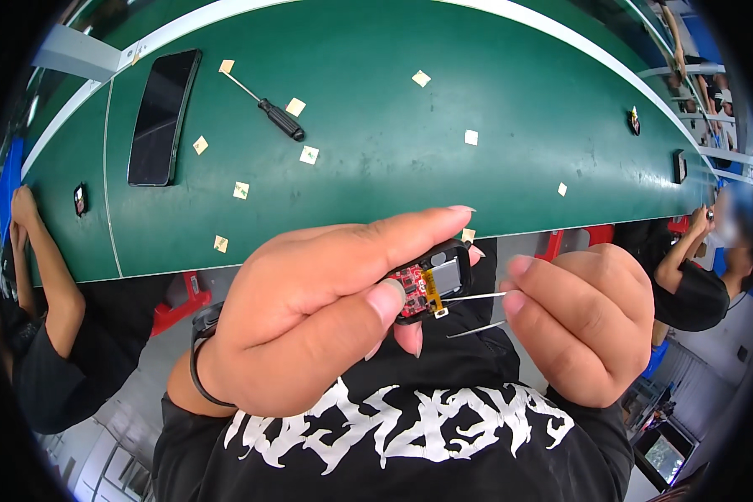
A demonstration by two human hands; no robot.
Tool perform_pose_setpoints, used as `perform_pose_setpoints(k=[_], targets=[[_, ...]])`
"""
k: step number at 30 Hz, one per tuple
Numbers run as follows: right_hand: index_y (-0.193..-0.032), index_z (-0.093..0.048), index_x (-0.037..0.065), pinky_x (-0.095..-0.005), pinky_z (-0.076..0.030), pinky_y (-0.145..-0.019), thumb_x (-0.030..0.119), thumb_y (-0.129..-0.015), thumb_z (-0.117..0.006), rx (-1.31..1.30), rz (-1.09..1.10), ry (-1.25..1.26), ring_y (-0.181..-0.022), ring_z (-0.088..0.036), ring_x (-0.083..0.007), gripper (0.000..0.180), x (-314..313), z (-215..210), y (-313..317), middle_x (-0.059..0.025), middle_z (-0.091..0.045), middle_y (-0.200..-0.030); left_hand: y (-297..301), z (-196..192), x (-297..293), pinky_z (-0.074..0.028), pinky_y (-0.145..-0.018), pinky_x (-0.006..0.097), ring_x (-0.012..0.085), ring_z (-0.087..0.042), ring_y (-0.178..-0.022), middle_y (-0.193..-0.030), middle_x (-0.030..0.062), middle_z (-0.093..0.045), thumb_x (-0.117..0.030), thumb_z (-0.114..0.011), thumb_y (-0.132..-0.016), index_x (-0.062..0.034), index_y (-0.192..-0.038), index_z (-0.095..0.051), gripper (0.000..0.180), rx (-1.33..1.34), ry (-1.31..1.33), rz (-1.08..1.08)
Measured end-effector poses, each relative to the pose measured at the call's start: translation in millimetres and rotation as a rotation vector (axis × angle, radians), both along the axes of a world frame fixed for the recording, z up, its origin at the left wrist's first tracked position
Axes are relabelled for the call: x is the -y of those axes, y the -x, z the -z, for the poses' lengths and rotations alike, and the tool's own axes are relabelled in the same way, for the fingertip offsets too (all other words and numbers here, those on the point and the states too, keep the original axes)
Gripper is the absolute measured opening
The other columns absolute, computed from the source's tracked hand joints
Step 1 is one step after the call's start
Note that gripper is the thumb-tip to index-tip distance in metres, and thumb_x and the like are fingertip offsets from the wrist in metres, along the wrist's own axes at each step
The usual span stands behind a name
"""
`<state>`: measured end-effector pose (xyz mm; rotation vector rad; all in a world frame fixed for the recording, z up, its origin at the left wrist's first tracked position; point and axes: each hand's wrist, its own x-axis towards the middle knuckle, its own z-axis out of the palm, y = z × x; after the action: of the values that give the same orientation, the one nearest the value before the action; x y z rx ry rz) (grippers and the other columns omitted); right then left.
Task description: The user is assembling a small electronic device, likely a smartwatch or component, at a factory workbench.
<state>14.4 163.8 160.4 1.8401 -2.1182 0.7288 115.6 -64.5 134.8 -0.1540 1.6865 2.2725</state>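
My left hand (309, 301) grips a small black electronic device (433, 281), its thumb pressing on the red circuit board (410, 284) inside the casing. A silver rectangular part (448, 274) and an orange flex ribbon (432, 291) show beside the board. My right hand (590, 322) is closed on a pair of thin metal tweezers (481, 327). One tweezer arm reaches to the ribbon's loose end at the casing's edge, while the other sits lower with its tip apart. Whether the upper tip touches the ribbon I cannot tell.
On the green table (376, 167) lie a black screwdriver (281, 119), a dark phone (166, 117) and several small pale paper squares (309, 155). Small devices (634, 122) sit farther off. People (58, 318) sit left and right, near red stools (180, 303).
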Motion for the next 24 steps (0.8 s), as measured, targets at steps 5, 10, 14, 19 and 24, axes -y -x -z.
perform_pose_setpoints(k=[5, 10, 14, 19, 24], targets=[[-0.09, -0.067, -0.006, -0.0299, -0.041, -0.047, 0.002, -0.066, -0.074, -0.048, -0.003, 0.008, -0.061, -0.06, -0.0223, 0.026, -3, 2, -4, -0.0192, -0.07, -0.088, 1, -1, -3, -0.048, -0.057, 0.022, 0.0148, -0.067, -0.071, -0.124, 0.0238, -0.068, -0.007, -0.043, -0.09, 0.0062, -0.143, -0.05, 0.056, -0.051, 0.027, 0.032], [-0.087, -0.067, -0.006, -0.0285, -0.039, -0.047, 0.003, -0.064, -0.074, -0.028, -0.034, 0.047, -0.062, -0.06, -0.0209, 0.026, -7, 8, -8, -0.0182, -0.07, -0.088, 1, 0, -9, -0.049, -0.057, 0.021, 0.0137, -0.068, -0.072, -0.122, 0.0221, -0.069, -0.009, -0.044, -0.093, 0.006, -0.142, -0.052, 0.052, -0.027, 0.003, 0.056], [-0.086, -0.068, -0.004, -0.028, -0.038, -0.047, 0.003, -0.064, -0.074, -0.028, -0.001, 0.045, -0.065, -0.06, -0.0204, 0.024, -12, 11, -15, -0.0173, -0.071, -0.089, 4, 4, -12, -0.049, -0.055, 0.021, 0.0135, -0.069, -0.071, -0.12, 0.0216, -0.07, -0.011, -0.046, -0.095, 0.0063, -0.141, -0.053, 0.05, -0.07, -0.008, 0.077], [-0.087, -0.069, -0.003, -0.0277, -0.038, -0.047, 0.002, -0.065, -0.074, -0.008, -0.021, 0.041, -0.066, -0.059, -0.0197, 0.023, -17, 13, -14, -0.0162, -0.071, -0.09, 5, 5, -13, -0.049, -0.055, 0.02, 0.0124, -0.068, -0.07, -0.118, 0.0212, -0.071, -0.013, -0.046, -0.097, 0.0076, -0.139, -0.054, 0.048, -0.049, -0.011, 0.099], [-0.087, -0.069, -0.003, -0.0276, -0.038, -0.048, 0.002, -0.067, -0.074, 0.006, -0.065, 0.053, -0.066, -0.059, -0.0192, 0.021, -18, 16, -13, -0.0155, -0.071, -0.089, 4, 5, -12, -0.049, -0.056, 0.019, 0.0118, -0.068, -0.071, -0.119, 0.0207, -0.071, -0.014, -0.046, -0.098, 0.007, -0.139, -0.054, 0.047, -0.036, -0.014, 0.12]])
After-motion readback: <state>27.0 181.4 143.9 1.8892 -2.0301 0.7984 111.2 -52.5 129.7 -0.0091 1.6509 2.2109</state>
